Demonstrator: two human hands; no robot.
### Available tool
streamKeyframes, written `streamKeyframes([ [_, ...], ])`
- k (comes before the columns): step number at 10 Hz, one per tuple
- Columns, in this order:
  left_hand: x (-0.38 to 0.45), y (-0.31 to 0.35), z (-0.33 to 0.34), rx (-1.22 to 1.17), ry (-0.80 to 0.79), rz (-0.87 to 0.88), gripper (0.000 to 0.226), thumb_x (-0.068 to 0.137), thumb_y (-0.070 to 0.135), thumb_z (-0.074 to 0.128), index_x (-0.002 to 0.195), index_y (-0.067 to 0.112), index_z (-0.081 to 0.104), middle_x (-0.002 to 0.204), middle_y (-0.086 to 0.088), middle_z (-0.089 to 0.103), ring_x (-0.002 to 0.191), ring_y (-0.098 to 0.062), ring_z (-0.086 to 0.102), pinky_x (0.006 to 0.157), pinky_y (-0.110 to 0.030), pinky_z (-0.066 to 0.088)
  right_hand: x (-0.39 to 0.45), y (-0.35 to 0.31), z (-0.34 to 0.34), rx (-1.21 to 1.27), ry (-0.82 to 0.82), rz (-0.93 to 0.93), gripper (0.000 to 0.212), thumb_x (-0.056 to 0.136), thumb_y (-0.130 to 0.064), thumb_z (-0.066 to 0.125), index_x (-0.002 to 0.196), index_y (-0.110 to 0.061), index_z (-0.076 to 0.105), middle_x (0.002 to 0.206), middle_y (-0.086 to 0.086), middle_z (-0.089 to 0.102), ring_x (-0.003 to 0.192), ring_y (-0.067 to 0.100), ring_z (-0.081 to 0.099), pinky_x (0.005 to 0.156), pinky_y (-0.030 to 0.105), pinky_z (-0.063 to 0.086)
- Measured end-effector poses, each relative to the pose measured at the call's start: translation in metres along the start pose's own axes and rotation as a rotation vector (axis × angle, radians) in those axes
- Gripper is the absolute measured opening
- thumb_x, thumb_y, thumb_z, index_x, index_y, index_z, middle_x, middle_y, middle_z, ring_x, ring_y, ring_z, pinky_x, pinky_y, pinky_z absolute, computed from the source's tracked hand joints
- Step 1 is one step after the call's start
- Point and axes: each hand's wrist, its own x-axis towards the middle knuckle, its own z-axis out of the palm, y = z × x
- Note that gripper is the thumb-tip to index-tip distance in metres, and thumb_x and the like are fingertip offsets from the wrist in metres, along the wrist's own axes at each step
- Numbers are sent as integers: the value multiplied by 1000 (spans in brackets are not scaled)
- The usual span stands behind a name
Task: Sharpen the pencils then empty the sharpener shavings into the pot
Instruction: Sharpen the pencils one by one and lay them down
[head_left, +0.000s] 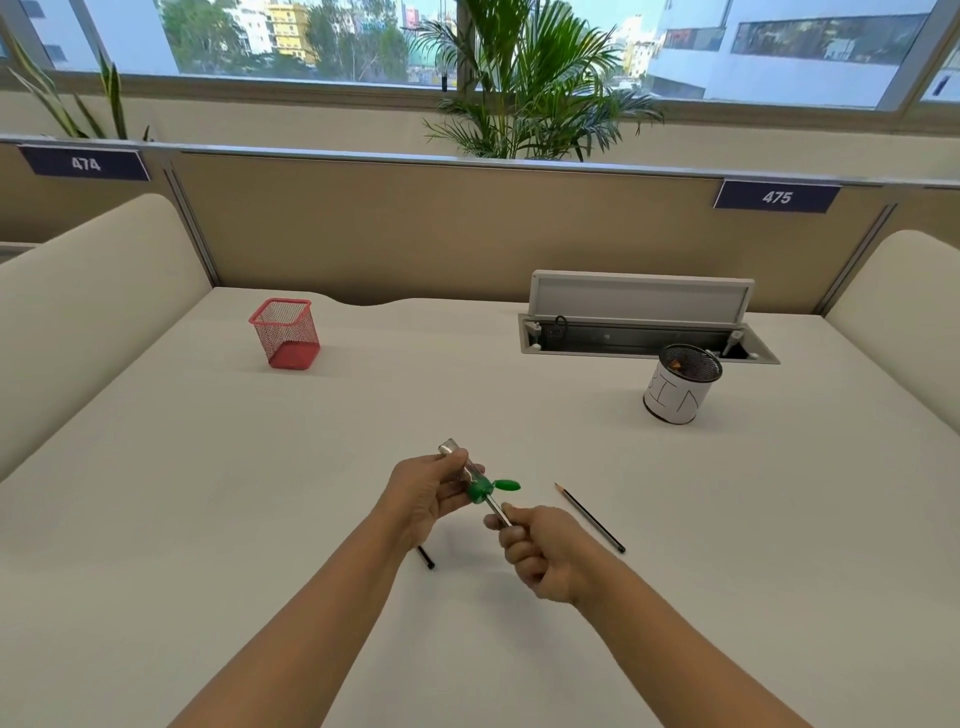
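My left hand grips a clear tube-shaped sharpener with a green leaf-like cap, held above the white desk. My right hand is closed on a pencil whose tip is pushed into the green end of the sharpener. A second pencil lies on the desk to the right, point facing away. The dark end of a third pencil pokes out from under my left wrist. A round black mesh pot with a white "BIN" label stands at the right rear.
A red square mesh holder stands at the left rear. An open cable tray with a raised lid sits behind the pot. Padded dividers flank the desk, a beige partition closes the back, and plants stand by the window.
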Motion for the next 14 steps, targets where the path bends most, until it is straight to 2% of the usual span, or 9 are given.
streamKeyframes([
  [2,4,-6,-2,-93,151,-54,14,88,7,59,81,-6,59,83,-22,65,55,-22,69,58,-31,59,6,14,2,-1015,452,-814,25,83,-39,61,96,-17,56,83,-7,55,71,9,49,64,23,39],
  [4,4,-5,4,-133,187,-63,15,87,7,60,82,-7,58,82,-23,65,55,-24,69,55,-32,59,12,24,0,-1573,737,-1256,14,65,-15,82,64,-14,68,49,-3,61,40,15,54,36,19,38],
  [6,2,3,-2,-14,-10,-33,17,89,9,56,82,-4,63,80,-17,70,67,-24,70,60,-29,60,8,3,1,297,-133,106,42,96,-21,45,67,-2,68,39,-4,39,24,6,28,23,13,16],
  [7,4,2,-2,-6,37,-32,17,89,8,57,79,-4,62,78,-17,69,60,-22,70,63,-30,60,5,0,3,19,-44,-57,39,98,-25,41,80,-3,67,48,-1,49,31,6,34,28,13,27],
  [9,5,-7,0,-79,208,-68,15,86,7,61,83,-8,58,82,-23,64,55,-25,68,55,-32,59,5,23,1,-1253,547,-977,35,87,-44,55,111,-20,56,99,-5,60,85,13,56,69,24,42],
  [11,2,-10,4,-116,230,-74,16,87,6,60,83,-9,56,78,-23,63,46,-22,67,51,-32,58,13,27,-4,-1425,634,-1325,8,71,-9,78,71,-8,69,57,4,66,48,21,59,43,23,46],
  [12,1,-9,2,-68,162,-35,17,90,8,56,84,-8,58,81,-21,66,56,-23,69,56,-30,60,10,18,1,-761,379,-765,12,86,-14,60,78,-8,68,61,1,64,53,15,53,51,22,41],
  [13,-2,-6,-1,-40,91,-10,18,91,8,53,82,-6,60,82,-20,68,61,-22,70,56,-28,59,6,7,-1,-135,100,-275,19,91,-11,55,74,-6,63,52,-2,55,33,2,36,30,11,24],
  [14,-3,-5,-1,-40,56,-21,17,91,7,53,83,-7,59,83,-20,68,61,-23,70,55,-29,59,0,5,-3,38,-7,-129,22,94,-10,49,76,-4,58,44,-3,52,26,1,30,24,8,18],
])
